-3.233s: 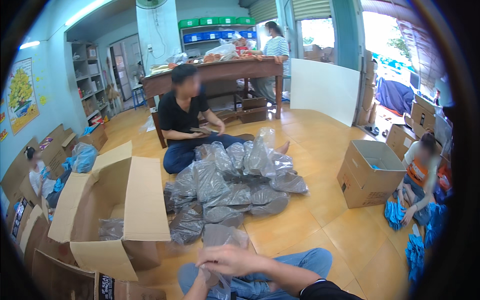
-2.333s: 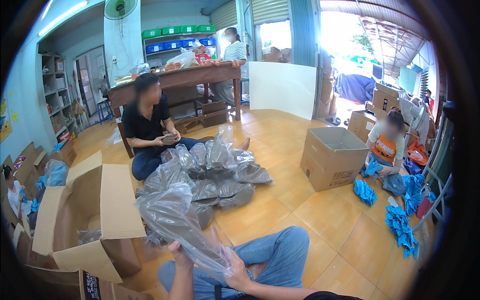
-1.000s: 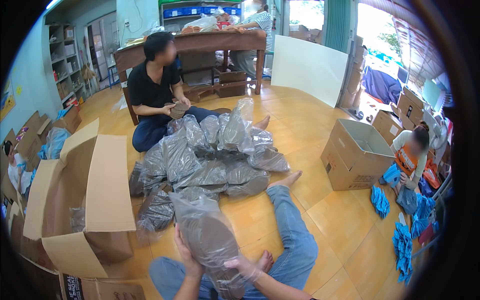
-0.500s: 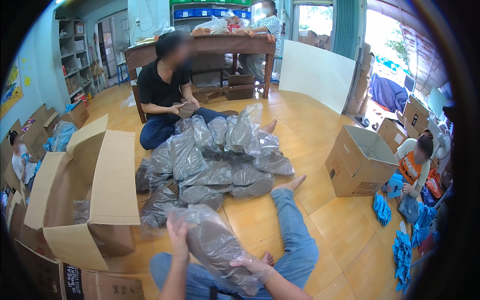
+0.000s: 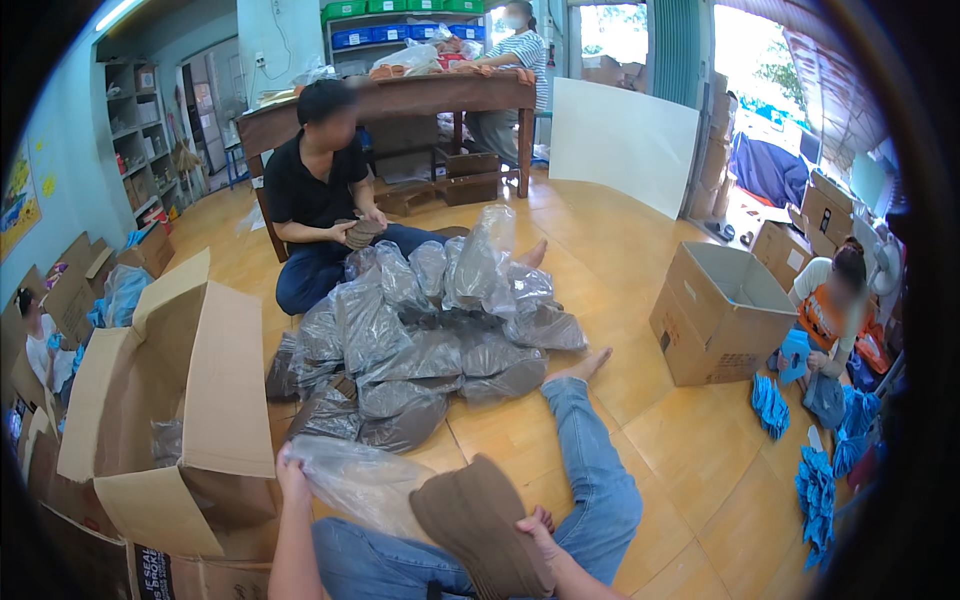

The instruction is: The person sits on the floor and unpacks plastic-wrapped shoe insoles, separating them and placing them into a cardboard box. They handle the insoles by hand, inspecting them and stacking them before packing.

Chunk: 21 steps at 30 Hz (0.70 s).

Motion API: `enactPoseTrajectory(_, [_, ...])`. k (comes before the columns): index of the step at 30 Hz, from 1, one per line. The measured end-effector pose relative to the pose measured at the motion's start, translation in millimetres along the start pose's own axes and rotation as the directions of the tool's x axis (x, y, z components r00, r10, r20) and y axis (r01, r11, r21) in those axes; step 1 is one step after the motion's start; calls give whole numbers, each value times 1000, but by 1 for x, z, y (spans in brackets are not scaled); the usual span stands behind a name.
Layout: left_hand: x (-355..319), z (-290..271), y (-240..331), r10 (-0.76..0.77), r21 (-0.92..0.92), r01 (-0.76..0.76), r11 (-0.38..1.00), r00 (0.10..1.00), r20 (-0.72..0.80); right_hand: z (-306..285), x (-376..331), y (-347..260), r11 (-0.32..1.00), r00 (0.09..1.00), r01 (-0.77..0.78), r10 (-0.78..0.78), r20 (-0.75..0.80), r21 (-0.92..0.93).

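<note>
My left hand (image 5: 293,480) is closed on the edge of a clear plastic bag (image 5: 362,478), which stretches out limp above my lap. In my right hand (image 5: 541,530) is a thick stack of brown insole-shaped pieces (image 5: 472,505), gripped along its right side. The stack lies tilted over my legs, bare of plastic for most of its length. The bag's right end meets the stack's left edge; whether any part is still inside, I cannot tell. Just beyond my hands is a pile of bagged brown stacks (image 5: 405,350).
An open cardboard box (image 5: 230,370) stands at left, another cardboard box (image 5: 715,320) at right. Across the pile a seated person (image 5: 318,175) holds brown pieces (image 5: 363,234). At far right a person (image 5: 835,310) handles blue pieces. Behind is a brown table (image 5: 430,95).
The brown stack was inside the bag between both hands; now it is out in the right hand. My left hand has moved left with the bag. The view has shifted slightly.
</note>
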<state>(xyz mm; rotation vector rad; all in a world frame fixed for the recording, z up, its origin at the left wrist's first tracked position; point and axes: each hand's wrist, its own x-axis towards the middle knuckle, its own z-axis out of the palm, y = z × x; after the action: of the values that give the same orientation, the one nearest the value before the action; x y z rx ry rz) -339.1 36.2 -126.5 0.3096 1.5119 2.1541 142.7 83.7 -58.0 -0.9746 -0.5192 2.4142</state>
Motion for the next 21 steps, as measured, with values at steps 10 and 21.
enactPoseTrajectory(10, [-68, -138, -30, -443, -175, 441, 880, 896, 28, -23, -4, -41, 766, 856, 279, -471, 211, 579])
enactPoseTrajectory(21, [-142, -140, -50, -591, 437, 489, 755, 797, 129, 31, -20, -65, 712, 793, 346, -569, 215, 611])
